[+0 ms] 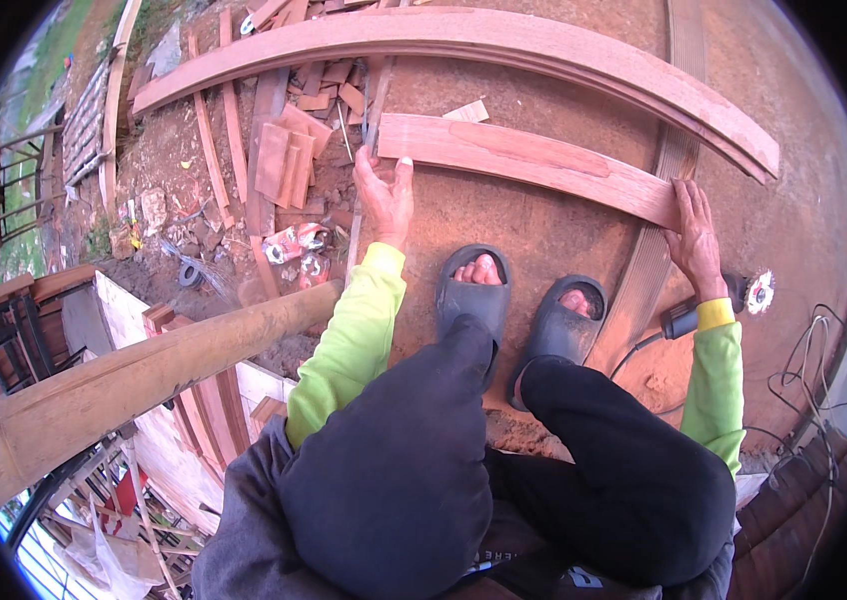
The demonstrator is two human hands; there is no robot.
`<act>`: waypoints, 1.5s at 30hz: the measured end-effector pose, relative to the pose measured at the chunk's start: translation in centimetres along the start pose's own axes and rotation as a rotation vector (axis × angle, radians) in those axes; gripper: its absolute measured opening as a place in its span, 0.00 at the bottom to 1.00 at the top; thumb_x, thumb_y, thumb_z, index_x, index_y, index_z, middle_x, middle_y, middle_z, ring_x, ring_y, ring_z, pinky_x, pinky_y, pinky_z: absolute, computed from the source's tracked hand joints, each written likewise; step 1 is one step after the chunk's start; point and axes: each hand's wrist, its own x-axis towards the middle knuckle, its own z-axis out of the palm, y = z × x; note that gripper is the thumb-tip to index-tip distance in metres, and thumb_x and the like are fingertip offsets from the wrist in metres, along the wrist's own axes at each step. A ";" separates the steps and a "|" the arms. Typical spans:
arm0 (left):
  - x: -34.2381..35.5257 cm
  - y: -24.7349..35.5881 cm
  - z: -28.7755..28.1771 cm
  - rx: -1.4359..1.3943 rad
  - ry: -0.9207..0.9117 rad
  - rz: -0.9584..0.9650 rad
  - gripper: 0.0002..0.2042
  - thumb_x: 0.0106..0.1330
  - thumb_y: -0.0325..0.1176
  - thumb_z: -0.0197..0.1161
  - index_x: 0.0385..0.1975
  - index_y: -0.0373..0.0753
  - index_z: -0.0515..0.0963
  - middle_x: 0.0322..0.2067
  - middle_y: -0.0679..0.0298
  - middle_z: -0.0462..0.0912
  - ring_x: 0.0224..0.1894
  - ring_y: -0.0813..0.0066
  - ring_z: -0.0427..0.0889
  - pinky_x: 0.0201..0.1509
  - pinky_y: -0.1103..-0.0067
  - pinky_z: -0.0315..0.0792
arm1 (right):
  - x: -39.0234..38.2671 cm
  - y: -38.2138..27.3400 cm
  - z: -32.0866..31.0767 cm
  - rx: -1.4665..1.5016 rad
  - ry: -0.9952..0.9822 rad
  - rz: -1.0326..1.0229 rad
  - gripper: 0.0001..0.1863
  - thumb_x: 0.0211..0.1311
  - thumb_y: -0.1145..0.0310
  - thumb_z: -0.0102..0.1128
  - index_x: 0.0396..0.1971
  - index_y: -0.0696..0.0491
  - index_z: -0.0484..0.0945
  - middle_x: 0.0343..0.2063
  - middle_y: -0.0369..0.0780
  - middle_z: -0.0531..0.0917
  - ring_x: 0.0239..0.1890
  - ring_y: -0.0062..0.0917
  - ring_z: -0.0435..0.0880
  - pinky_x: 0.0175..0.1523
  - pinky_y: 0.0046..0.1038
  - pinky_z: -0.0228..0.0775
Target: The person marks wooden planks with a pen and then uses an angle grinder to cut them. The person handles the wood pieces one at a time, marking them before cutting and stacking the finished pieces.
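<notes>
A short curved board (534,160) lies on the ground (544,240) before the feet (519,300), the left hand (386,195) on its left end, the right hand (694,235) on its right end, a longer curved board (464,40) behind it, and an angle grinder (719,305) just right of the feet.
</notes>
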 end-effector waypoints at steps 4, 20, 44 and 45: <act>3.1 -0.9 0.8 0.118 -0.057 0.117 0.26 0.61 0.40 0.68 0.57 0.34 0.71 0.39 0.54 0.74 0.36 0.67 0.76 0.42 0.72 0.72 | -1.1 1.3 0.3 0.047 0.048 0.161 0.46 0.45 0.77 0.70 0.66 0.56 0.57 0.65 0.55 0.61 0.68 0.48 0.59 0.72 0.39 0.55; 6.3 -2.8 0.6 0.099 -0.091 0.209 0.13 0.67 0.38 0.62 0.28 0.32 0.78 0.21 0.62 0.77 0.26 0.75 0.70 0.34 0.75 0.69 | -6.1 -0.2 6.3 0.432 0.339 0.567 0.35 0.54 0.75 0.55 0.64 0.65 0.58 0.58 0.59 0.69 0.59 0.48 0.73 0.61 0.40 0.67; 6.7 -1.3 -1.2 0.011 -0.300 -0.202 0.10 0.72 0.37 0.56 0.39 0.35 0.71 0.22 0.65 0.71 0.15 0.80 0.69 0.11 0.85 0.64 | -3.7 0.0 5.9 1.821 0.632 0.876 0.17 0.68 0.62 0.57 0.46 0.60 0.76 0.35 0.39 0.78 0.31 0.19 0.76 0.29 0.22 0.78; 7.0 -1.2 -1.2 0.005 -0.312 -0.224 0.10 0.72 0.37 0.56 0.40 0.35 0.71 0.23 0.64 0.72 0.16 0.80 0.70 0.11 0.84 0.65 | -3.6 -0.7 5.6 1.799 0.658 0.878 0.19 0.67 0.64 0.58 0.51 0.61 0.74 0.37 0.39 0.78 0.33 0.20 0.76 0.32 0.23 0.80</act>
